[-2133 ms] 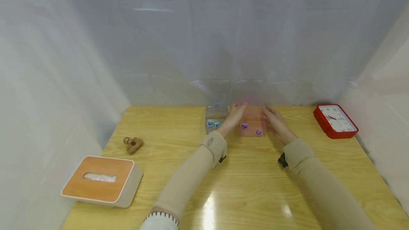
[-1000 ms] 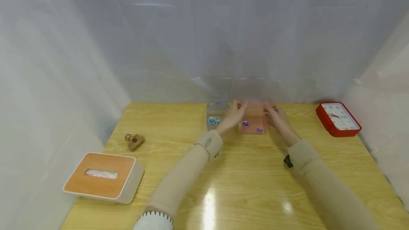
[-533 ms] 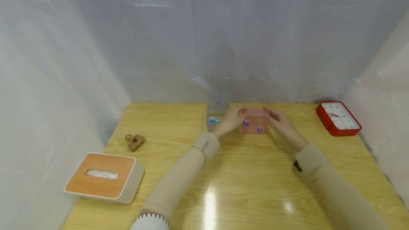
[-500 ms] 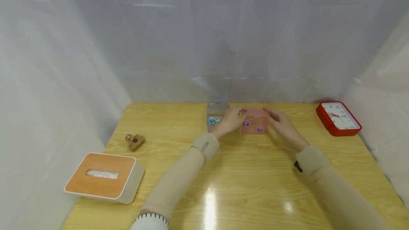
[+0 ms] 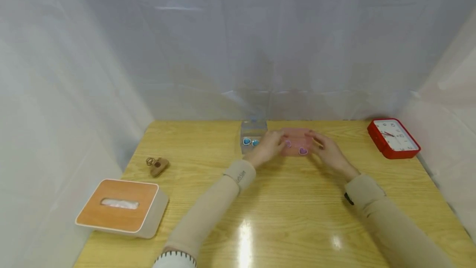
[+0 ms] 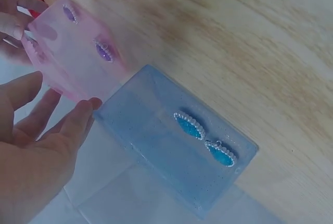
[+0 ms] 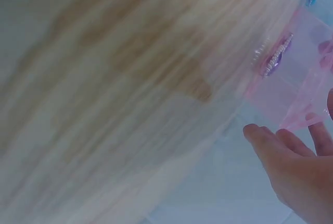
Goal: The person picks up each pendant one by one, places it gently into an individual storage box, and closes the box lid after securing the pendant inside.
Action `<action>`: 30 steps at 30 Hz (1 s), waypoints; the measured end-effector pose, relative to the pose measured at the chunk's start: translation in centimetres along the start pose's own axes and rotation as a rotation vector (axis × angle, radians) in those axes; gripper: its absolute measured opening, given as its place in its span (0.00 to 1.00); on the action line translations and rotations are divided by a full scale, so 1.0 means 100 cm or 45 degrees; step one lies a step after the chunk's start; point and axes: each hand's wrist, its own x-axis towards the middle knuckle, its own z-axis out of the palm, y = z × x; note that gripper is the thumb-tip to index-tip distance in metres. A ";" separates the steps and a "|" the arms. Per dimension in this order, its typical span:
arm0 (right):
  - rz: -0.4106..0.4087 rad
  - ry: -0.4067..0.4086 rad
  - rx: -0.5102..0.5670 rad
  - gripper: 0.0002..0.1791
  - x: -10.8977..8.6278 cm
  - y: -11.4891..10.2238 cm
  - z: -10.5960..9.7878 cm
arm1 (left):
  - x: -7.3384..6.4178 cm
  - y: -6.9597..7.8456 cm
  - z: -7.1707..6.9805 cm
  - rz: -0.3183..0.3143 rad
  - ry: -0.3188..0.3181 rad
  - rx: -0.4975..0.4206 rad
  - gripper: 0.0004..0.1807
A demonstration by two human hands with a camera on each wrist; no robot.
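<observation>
A translucent pink box (image 5: pixel 293 152) sits at the back of the table, its hinged lid (image 5: pixel 296 132) tipped down over it. Purple heart-shaped gems with beaded rims (image 5: pixel 303 151) show through the pink. At the lid's left side is my left hand (image 5: pixel 267 147), fingers loosely bent. My right hand (image 5: pixel 331 154) meets the other side; in the right wrist view its fingertips touch the pink edge and the thumb stands apart. A translucent blue box (image 6: pixel 140 99) with two blue beaded gems (image 6: pixel 190 126) lies left of the pink one, close to my left fingertips.
A red square clock (image 5: pixel 396 137) stands at the back right. On the left are a small brown item with a coiled cord (image 5: pixel 160 167) and a white tissue box (image 5: pixel 158 212) with an orange-brown top. Plastic sheeting (image 5: pixel 238 44) hangs behind the table.
The pink lid has swung from upright forward and down over the box. Both hands have followed it toward me, and the right forearm has shifted right. The blue box has stayed put.
</observation>
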 end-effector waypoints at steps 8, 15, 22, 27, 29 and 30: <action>0.023 -0.014 -0.003 0.27 -0.001 0.003 0.000 | -0.003 -0.001 0.009 0.041 0.033 0.042 0.15; 0.048 0.029 -0.031 0.23 -0.005 0.003 0.001 | -0.006 0.006 0.012 0.017 0.042 0.114 0.17; 0.056 0.090 -0.067 0.22 0.001 0.009 0.001 | -0.003 0.015 0.014 -0.035 0.014 0.121 0.22; 0.082 0.074 0.014 0.24 0.000 0.010 -0.003 | -0.003 0.012 0.013 -0.043 0.019 0.048 0.21; 0.096 0.088 0.056 0.27 0.000 0.007 -0.006 | -0.005 0.007 0.004 -0.048 0.047 -0.047 0.21; 0.105 0.113 0.077 0.28 0.001 0.003 -0.007 | -0.007 0.004 -0.003 -0.060 0.076 -0.110 0.22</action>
